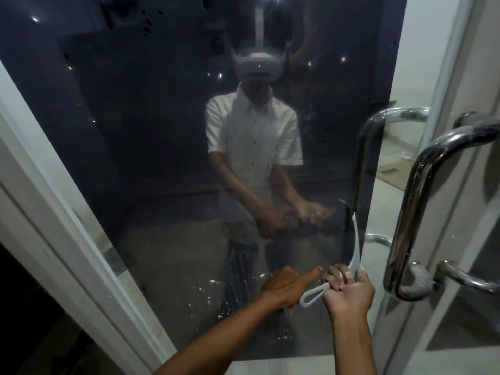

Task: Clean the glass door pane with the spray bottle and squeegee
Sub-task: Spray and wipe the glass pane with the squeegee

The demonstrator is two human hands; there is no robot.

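A white squeegee (354, 247) is gripped at its handle by the right hand (349, 290) at five o'clock on the glass pane (162, 158), its blade upright against the glass. The left hand (286, 286), thumb out and holding nothing, rests beside it; streaks could be left if blade pressure is lost near the door handle (414, 212)

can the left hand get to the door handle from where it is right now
Probably not directly. The left hand rests low by the glass pane, and the right hand gripping the squeegee sits between it and the door handle; it would have to reach over.
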